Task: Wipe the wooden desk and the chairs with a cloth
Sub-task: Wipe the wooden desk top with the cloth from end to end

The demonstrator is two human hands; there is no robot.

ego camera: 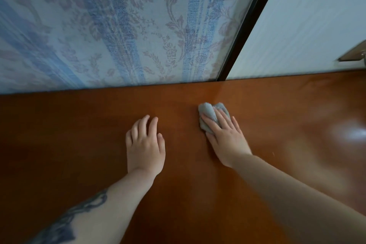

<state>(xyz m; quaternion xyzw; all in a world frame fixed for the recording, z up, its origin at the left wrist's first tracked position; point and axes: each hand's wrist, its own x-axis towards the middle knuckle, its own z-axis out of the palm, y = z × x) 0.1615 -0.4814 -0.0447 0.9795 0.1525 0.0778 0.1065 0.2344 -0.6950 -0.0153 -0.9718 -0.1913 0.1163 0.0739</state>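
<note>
A person's right hand (224, 136) presses a small crumpled grey cloth (210, 116) flat against the polished wooden bench (79, 134), fingers extended over the wad instead of curling round it. The cloth sits under and just beyond the right fingertips, toward the far edge of the bench, with its bunched end poking out ahead of the index finger. The left hand (145, 144) rests palm-down on the bare wood, holding nothing, fingers loosely relaxed, well apart from the cloth and on its left.

The right hand is the only one touching the cloth, and its forearm runs diagonally from the lower right, so the hand points up and slightly left toward the curtain (118, 25) hanging behind the bench. The widest stretch of unwiped-looking surface lies left of both hands and nearer the person; a glossy patch of reflected light (352, 132) shows to the right of the right hand. A sweep leftward would likely bring the cloth toward the idle left hand, which would need to lift clear. No chairs are in view.
</note>
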